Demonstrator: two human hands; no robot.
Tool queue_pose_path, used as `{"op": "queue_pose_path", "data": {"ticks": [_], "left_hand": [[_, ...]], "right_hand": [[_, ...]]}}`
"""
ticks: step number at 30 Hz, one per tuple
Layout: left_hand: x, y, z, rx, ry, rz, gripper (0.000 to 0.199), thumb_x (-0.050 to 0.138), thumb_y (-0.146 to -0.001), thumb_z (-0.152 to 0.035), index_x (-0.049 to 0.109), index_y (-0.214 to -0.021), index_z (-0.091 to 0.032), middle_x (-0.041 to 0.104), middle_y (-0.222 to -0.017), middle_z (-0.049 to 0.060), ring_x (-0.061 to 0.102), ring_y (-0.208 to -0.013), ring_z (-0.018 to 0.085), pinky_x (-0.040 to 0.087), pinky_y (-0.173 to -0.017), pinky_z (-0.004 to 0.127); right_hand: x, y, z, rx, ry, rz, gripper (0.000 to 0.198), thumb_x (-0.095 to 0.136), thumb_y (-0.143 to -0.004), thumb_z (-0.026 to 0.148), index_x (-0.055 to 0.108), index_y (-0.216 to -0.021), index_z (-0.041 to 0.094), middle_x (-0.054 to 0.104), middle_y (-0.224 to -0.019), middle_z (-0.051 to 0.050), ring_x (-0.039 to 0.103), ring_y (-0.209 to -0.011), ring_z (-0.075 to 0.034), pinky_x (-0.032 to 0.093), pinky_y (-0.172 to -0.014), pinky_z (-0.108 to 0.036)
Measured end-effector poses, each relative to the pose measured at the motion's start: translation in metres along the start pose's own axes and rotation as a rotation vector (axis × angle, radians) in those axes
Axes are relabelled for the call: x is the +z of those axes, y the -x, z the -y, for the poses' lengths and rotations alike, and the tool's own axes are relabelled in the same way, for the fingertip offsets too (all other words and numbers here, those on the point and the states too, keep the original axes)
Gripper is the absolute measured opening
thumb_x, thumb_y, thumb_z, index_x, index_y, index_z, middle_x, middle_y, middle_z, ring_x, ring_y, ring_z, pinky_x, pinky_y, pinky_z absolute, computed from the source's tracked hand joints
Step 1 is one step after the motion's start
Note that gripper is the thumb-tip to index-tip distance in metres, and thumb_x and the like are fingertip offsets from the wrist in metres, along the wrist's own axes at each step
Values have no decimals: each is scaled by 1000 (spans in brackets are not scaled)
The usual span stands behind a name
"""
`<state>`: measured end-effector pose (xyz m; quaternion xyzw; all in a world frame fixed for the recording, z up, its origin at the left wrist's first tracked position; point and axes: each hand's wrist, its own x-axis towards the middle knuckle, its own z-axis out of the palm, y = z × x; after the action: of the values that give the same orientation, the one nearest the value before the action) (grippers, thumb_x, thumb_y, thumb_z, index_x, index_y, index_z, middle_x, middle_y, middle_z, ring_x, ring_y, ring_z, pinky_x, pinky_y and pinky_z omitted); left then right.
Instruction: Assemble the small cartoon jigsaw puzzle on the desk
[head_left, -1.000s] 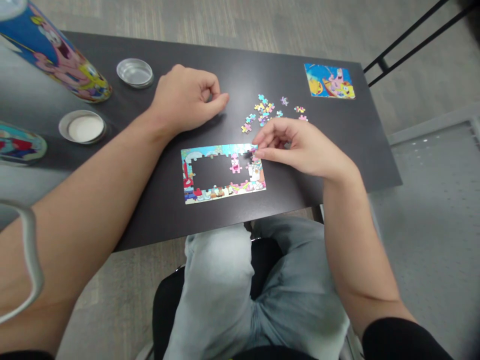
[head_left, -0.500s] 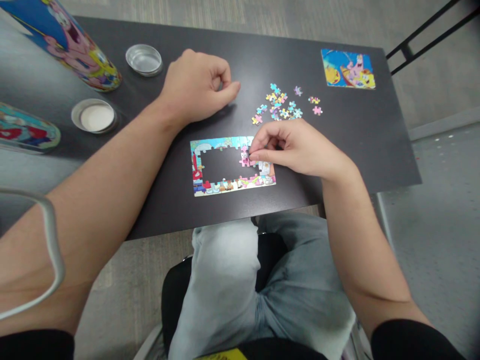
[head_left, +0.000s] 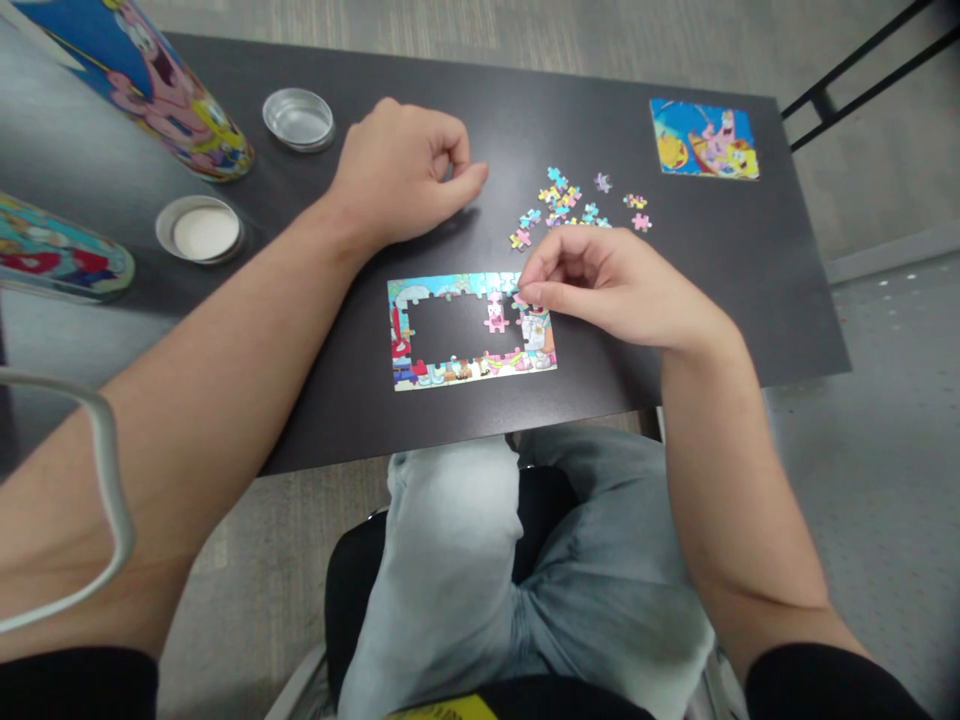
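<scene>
A jigsaw puzzle (head_left: 472, 375) lies on the dark table, its border joined around an open middle. A pink character piece (head_left: 496, 314) sits inside, at the upper right of that middle. My right hand (head_left: 600, 285) is over the puzzle's upper right corner, thumb and forefinger pinched. A pink puzzle piece (head_left: 519, 300) shows at those fingertips, mostly covered by them. Beyond this hand lies a loose heap of puzzle pieces (head_left: 561, 198), partly hidden by it. My left hand (head_left: 409, 175) rests on the table above the puzzle's left part, fingers curled in, with nothing visible in them.
Two round metal lids (head_left: 298, 118) (head_left: 199, 230) lie at the left, beside a tall printed canister (head_left: 187, 120) and a second printed canister (head_left: 67, 255). A picture card (head_left: 705, 140) lies at the far right of the table (head_left: 780, 300). A pale cable (head_left: 109, 480) crosses the lower left.
My right hand has shifted slightly right, away from the pink character piece, which stays inside the border. The left hand holds its pose. The whole view has shifted a little.
</scene>
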<state>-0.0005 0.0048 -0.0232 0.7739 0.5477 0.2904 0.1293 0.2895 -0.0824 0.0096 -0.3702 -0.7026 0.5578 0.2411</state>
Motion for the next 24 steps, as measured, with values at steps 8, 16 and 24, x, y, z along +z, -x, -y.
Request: {"op": "queue_pose_path", "data": {"ticks": [8,16,24], "left_hand": [[0,-2,1,-1,-19,6,33,67,-95,-66,61,-73,-42,73,-74,3,63,-76,33,52,-92,59],[-1,0,-1,-27,-15,4,28,70,-93,-65,68,-77,-42,71,-76,2,66,-82,34,53,-96,59],[-1,0,-4,10,8,7,32,63,-92,-65,55,-76,-38,64,-70,2,60,-77,31,51,-94,58]], "right_hand": [[2,0,-2,-6,-45,-30,26,101,-103,35,90,-126,28,80,-103,-2,79,-98,-26,69,-95,-43],[4,2,9,98,-36,-12,26,109,-99,33,84,-104,28,87,-96,-3,77,-93,-26,69,-91,-45],[6,1,7,156,-11,57,26,114,-98,40,90,-101,31,94,-105,-8,82,-97,-31,72,-94,-52]]}}
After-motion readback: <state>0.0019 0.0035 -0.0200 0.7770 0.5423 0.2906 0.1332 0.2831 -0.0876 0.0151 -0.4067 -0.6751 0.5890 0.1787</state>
